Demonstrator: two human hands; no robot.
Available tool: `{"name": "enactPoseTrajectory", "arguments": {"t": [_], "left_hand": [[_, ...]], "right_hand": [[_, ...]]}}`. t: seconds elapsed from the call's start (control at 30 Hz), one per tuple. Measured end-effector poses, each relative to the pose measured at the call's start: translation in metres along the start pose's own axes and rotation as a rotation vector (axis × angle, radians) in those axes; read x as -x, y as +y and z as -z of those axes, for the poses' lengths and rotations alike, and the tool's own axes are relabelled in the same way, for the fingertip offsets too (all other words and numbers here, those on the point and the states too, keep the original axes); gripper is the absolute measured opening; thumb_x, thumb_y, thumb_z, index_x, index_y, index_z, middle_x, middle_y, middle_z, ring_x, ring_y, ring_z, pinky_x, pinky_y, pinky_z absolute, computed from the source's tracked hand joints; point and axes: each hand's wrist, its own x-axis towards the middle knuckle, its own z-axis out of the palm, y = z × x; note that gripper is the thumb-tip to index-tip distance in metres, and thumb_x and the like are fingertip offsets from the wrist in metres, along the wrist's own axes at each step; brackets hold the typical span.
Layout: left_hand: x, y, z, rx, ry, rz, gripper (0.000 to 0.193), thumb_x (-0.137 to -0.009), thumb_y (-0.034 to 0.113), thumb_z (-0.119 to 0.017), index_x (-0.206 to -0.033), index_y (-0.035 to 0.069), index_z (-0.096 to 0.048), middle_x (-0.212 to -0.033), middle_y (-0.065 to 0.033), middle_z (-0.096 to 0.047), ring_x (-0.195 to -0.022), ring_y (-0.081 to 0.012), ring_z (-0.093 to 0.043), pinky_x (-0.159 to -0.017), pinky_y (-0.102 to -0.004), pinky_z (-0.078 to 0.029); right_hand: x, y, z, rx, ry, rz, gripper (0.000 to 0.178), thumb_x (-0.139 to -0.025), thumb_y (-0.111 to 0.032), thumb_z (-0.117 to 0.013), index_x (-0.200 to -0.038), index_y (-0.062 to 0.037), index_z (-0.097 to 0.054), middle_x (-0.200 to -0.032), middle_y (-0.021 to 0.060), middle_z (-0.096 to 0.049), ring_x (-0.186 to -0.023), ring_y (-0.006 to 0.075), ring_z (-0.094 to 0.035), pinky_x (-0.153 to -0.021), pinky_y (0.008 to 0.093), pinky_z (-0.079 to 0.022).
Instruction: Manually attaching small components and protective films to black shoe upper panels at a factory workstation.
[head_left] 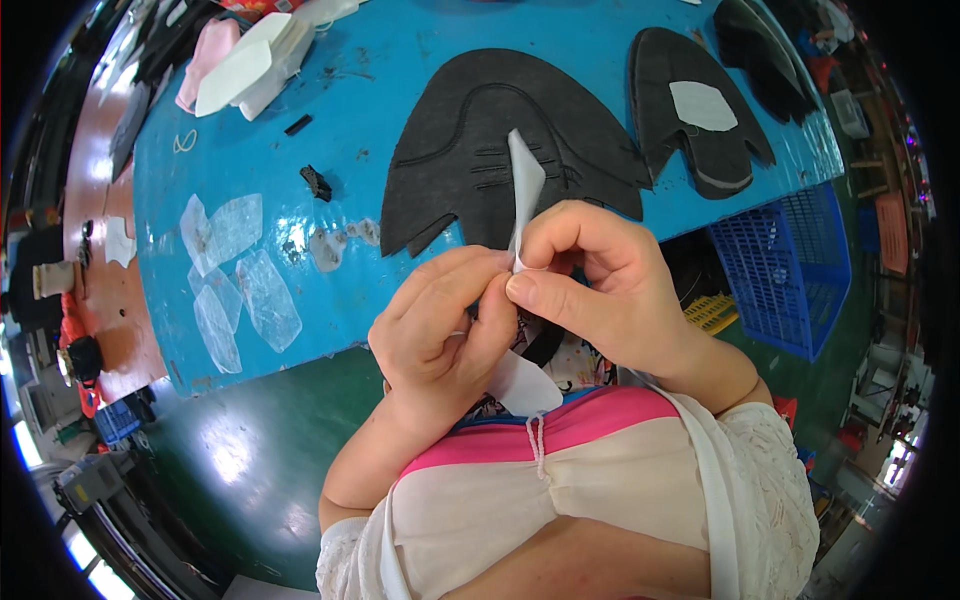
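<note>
Both hands are close together in front of my chest, at the table's near edge. My left hand is closed in a pinch on the lower part of a thin white sheet piece. My right hand pinches the same piece between thumb and forefinger, fingertips almost touching the left ones. The folded upper end stands up between the hands; a white rounded flap shows below them. Behind lies a black shoe upper with stitched lines, flat on the table. The exact fold at my fingertips is hidden.
On the blue table lie a second black upper with a white patch, a black shaped piece, translucent film pieces and black scraps. White pads sit far left. A blue crate stands right, beside the table.
</note>
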Motion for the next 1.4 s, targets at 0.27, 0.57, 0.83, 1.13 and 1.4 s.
{"name": "enactPoseTrajectory", "arguments": {"t": [0.27,0.57,0.83,1.13,1.4], "left_hand": [[-0.008,-0.024,0.059,0.328,0.175,0.585,0.009,-0.082,-0.004,-0.056,-0.085,0.004,-0.060,-0.090,-0.0022,-0.061,-0.063,-0.0012,-0.044,-0.053,-0.0162,-0.034],[-0.012,-0.029,0.072,0.297,0.137,0.475,0.024,-0.080,-0.009,-0.040,-0.099,0.002,-0.050,-0.097,-0.0077,-0.057,-0.068,-0.0053,-0.041,-0.060,-0.0191,-0.034],[-0.017,-0.019,0.062,-0.316,-0.066,-0.095,0.038,-0.069,-0.013,-0.047,-0.102,-0.001,-0.061,-0.068,-0.0066,-0.051,-0.055,-0.0131,-0.045,-0.052,-0.0260,-0.038],[-0.043,-0.008,0.020,-0.719,-0.229,-0.371,0.040,-0.068,0.004,-0.070,-0.108,0.008,-0.067,-0.056,0.0011,-0.039,-0.040,-0.0135,-0.041,-0.038,-0.0280,-0.033],[-0.053,-0.022,-0.002,-0.941,-0.450,-0.195,0.020,-0.084,0.019,-0.064,-0.104,0.012,-0.065,-0.059,-0.0036,-0.053,-0.046,-0.0213,-0.055,-0.042,-0.0327,-0.042]], "right_hand": [[-0.005,-0.013,0.066,-0.337,0.003,-0.138,0.007,-0.086,-0.008,-0.062,-0.085,-0.0034,-0.057,-0.072,0.0033,-0.061,-0.061,0.0082,-0.059,-0.056,0.0209,-0.046],[-0.048,-0.031,0.072,0.285,-0.001,0.115,0.008,-0.088,-0.009,-0.061,-0.087,-0.0028,-0.055,-0.087,0.0047,-0.065,-0.063,0.0068,-0.061,-0.057,0.0198,-0.050],[-0.078,-0.007,0.077,1.152,-0.314,0.837,0.014,-0.077,-0.004,-0.065,-0.087,-0.0033,-0.056,-0.097,0.0073,-0.065,-0.081,0.0256,-0.064,-0.068,0.0325,-0.053],[-0.069,0.002,0.085,1.080,-0.330,0.785,0.015,-0.072,0.002,-0.067,-0.081,-0.0030,-0.056,-0.101,0.0094,-0.065,-0.088,0.0271,-0.066,-0.075,0.0336,-0.053],[-0.057,-0.006,0.087,1.273,-0.383,0.735,0.021,-0.074,-0.016,-0.070,-0.086,-0.0037,-0.058,-0.111,0.0125,-0.062,-0.110,0.0354,-0.057,-0.092,0.0473,-0.045]]}}
